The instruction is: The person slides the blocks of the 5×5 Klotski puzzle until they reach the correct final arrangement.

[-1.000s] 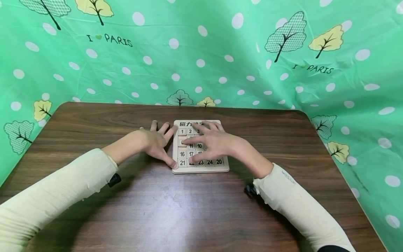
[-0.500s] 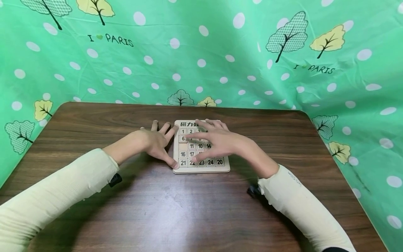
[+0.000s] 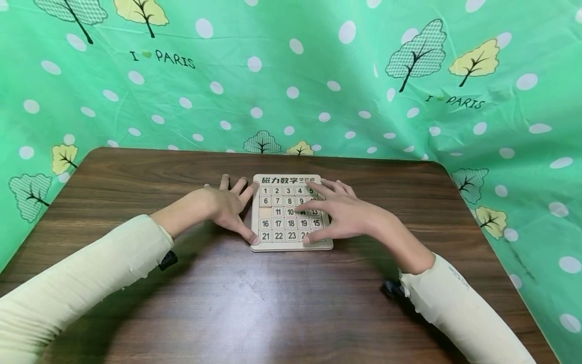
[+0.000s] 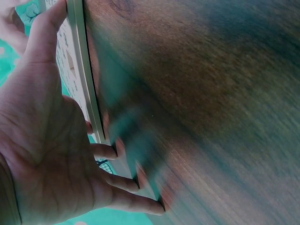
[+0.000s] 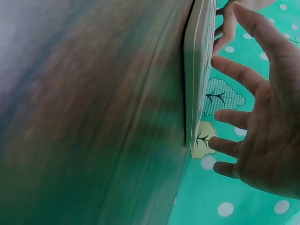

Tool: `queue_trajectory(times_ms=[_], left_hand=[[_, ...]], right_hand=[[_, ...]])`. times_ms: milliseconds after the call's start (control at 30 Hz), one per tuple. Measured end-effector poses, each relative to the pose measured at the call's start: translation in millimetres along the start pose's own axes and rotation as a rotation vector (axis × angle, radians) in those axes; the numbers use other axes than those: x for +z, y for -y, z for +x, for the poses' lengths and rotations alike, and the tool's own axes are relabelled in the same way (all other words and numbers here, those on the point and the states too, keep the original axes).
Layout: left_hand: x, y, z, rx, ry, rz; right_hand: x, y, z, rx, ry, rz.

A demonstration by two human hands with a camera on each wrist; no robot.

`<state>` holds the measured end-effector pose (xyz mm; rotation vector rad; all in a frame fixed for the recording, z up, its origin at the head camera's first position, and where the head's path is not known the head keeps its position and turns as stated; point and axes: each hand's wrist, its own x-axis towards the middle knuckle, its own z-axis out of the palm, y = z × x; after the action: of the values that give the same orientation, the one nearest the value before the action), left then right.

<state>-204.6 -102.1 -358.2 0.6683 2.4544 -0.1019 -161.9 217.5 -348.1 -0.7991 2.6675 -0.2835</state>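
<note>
A pale wooden sliding number puzzle (image 3: 292,246) lies flat on the table, with black-printed square tiles in rows. Its one bare slot (image 3: 265,213) is at the left end of the third row, right below the 6 tile (image 3: 265,201). My left hand (image 3: 223,206) is spread at the board's left side, thumb at the lower left corner and index finger by the upper left edge. The other fingertips rest on the table in the left wrist view. Over the right-hand tiles my right hand (image 3: 352,216) is spread, fingers loosely extended, partly hiding the 14 tile and its neighbours.
The dark wood-grain table (image 3: 254,308) reaches back to a green dotted curtain (image 3: 291,76) with printed trees. Both forearms wear cream sleeves (image 3: 91,270), with a black wrist device (image 3: 168,260) under the left one.
The 6 tile has slid up into the second row, leaving the slot beneath it. My right hand has lifted off that tile and moved right. My left hand has stayed in place.
</note>
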Motion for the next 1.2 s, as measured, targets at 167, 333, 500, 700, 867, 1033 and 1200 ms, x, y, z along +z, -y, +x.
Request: queue_trajectory(times_ms=[167,333,500,700,867,1033,1200], left_hand=[[-0.6,-1.3,0.4,-0.001,0.004,0.005],[-1.4,-1.6,0.6,-0.004,0.006,0.013],[-1.2,-2.5,0.7,-0.004,0.005,0.013],[-0.8,-1.5,0.6,0.0,-0.006,0.006],[0.2,0.5,1.3,-0.003,-0.008,0.006],[1.1,0.3,1.5,-0.001,-0.004,-0.001],[0.7,0.7,1.8,-0.001,-0.004,0.003]], right_hand=[[-1,-7,-11.8,0.016,-0.021,0.024],[-1,-10,-18.8,0.014,-0.031,0.036],[2,-8,-20.9,-0.034,-0.032,0.045],[7,14,-10.9,-0.113,0.003,0.011],[8,37,5.8,-0.127,0.082,-0.021],[10,47,21.0,-0.103,0.146,-0.06],[8,48,30.5,-0.056,0.13,-0.111]])
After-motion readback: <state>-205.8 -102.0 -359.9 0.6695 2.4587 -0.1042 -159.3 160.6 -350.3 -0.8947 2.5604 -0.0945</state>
